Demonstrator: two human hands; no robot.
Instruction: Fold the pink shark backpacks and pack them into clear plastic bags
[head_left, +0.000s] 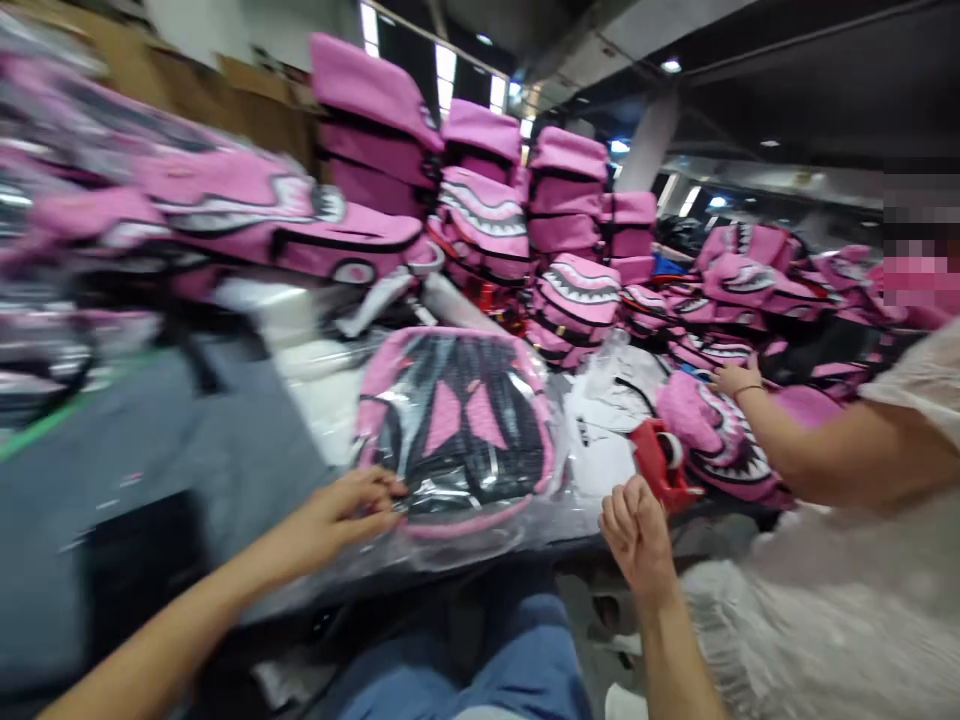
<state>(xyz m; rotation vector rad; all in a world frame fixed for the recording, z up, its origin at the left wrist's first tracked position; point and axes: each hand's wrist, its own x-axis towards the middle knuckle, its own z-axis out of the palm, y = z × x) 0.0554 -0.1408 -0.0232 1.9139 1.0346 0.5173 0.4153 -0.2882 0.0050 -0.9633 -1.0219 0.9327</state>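
Observation:
A pink and black backpack [517, 390] lies flat in front of me inside a clear plastic bag [480, 548], its back panel and straps facing up. At the bag's near left edge is my left hand [360, 508], thumb and fingers apart, fingertips touching the plastic. My right hand [636, 530] is closed in a fist to the right of the bag, and what it holds, if anything, is hidden. Just beyond that fist sits a red tape dispenser [661, 462]. White printed sheets and clear plastic [604, 450] lie between the dispenser and the bagged backpack.
Pink backpacks with shark-teeth prints [577, 295] stand piled along the back. Wrapped ones [217, 195] are stacked at the left, above a grey surface [225, 420] bearing a black flat item [146, 565]. At right, a co-worker's hand [739, 378] touches the pile.

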